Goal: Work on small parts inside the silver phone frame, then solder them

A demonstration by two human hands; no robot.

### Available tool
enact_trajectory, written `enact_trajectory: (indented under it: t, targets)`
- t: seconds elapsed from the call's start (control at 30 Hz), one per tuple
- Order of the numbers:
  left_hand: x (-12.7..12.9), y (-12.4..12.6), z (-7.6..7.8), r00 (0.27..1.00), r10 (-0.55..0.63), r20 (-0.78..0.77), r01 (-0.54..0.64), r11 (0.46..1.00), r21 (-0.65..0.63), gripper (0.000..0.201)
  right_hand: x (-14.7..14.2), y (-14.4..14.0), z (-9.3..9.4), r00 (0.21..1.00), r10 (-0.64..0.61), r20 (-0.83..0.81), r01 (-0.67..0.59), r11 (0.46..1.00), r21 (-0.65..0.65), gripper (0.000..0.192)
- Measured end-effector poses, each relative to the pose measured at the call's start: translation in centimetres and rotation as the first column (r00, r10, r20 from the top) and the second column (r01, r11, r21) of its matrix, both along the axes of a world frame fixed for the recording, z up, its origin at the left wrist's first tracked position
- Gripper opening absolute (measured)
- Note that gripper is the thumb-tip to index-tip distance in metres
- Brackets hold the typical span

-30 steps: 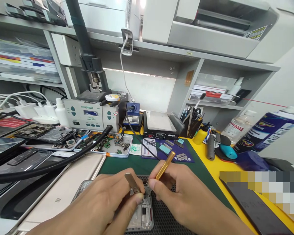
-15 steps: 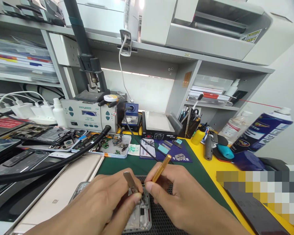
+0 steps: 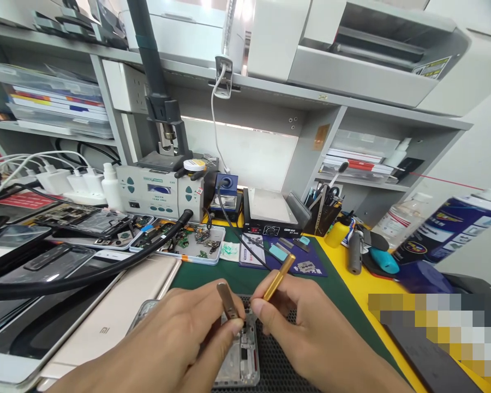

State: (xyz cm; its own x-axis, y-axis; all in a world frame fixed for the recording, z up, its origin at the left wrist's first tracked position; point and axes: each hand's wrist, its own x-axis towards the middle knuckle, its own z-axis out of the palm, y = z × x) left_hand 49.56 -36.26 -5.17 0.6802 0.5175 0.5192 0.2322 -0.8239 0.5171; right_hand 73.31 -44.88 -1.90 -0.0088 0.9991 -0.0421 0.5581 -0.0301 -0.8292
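Observation:
Pinched in my left hand (image 3: 188, 333) is a pair of metal tweezers (image 3: 228, 300), with its tips down at the upper part of a phone frame (image 3: 249, 355). My right hand (image 3: 298, 322) grips a gold hexagonal handle (image 3: 279, 277), which slants up to the right; its working end is hidden behind my fingers. Beneath both hands lies the phone frame, silver-grey with its inside exposed, on a black perforated mat (image 3: 276, 365). My left hand covers much of the frame, so the spot where the tools meet it is hidden.
Phones, among them a gold-backed one (image 3: 106, 327), lie to the left under a thick black hose (image 3: 85, 284). A tray of small boards (image 3: 188, 240) and a rework station (image 3: 159, 191) stand behind. A razor blade (image 3: 306, 267) lies on the blue mat; a spray can (image 3: 450, 226) stands right.
The camera view has shifted, so the whole scene sits a little farther right. Both hands keep their grip over the phone frame; the gold handle leans slightly more to the right.

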Motion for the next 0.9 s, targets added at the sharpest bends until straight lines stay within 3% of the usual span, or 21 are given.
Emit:
enact_trajectory:
  t: [0.13, 0.3, 0.53, 0.9]
  targets:
    - [-0.1, -0.1, -0.4, 0.998, -0.045, 0.041, 0.044, 0.999, 0.022, 0.030, -0.1, 0.0, -0.1, 1.000, -0.009, 0.026, 0.009, 0.999, 0.034, 0.023]
    - [-0.8, 0.1, -1.1, 0.998, -0.043, -0.049, 0.043, 0.999, -0.002, 0.034, -0.2, 0.0, -0.1, 0.999, -0.018, 0.049, 0.015, 0.998, 0.062, 0.024]
    - [-0.4, 0.0, -1.2, 0.997, -0.074, -0.028, 0.074, 0.997, 0.019, 0.031, -0.4, -0.1, -0.1, 0.999, -0.032, 0.041, 0.030, 0.998, 0.051, 0.025]
    - [-0.7, 0.0, -1.1, 1.000, -0.018, 0.006, 0.018, 0.999, 0.026, 0.030, -0.3, 0.0, -0.7, 0.997, -0.077, -0.005, 0.077, 0.996, 0.052, 0.025]
